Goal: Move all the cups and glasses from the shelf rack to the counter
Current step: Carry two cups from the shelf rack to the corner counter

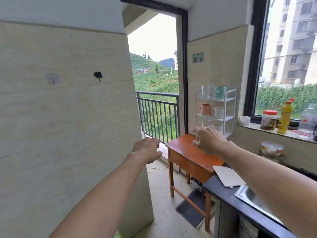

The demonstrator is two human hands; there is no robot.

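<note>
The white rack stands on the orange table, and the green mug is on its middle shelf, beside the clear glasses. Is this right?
Not fully. The green mug is on the top shelf of the white rack, not the middle one, as the head view shows. It is beside the clear glasses, and the rack stands on the orange table.

Teal mug point(219, 92), orange table point(188, 148).

Arms outstretched; left hand point(147, 149) loosely curled, right hand point(209, 140) round a glass point(197, 136)
</note>
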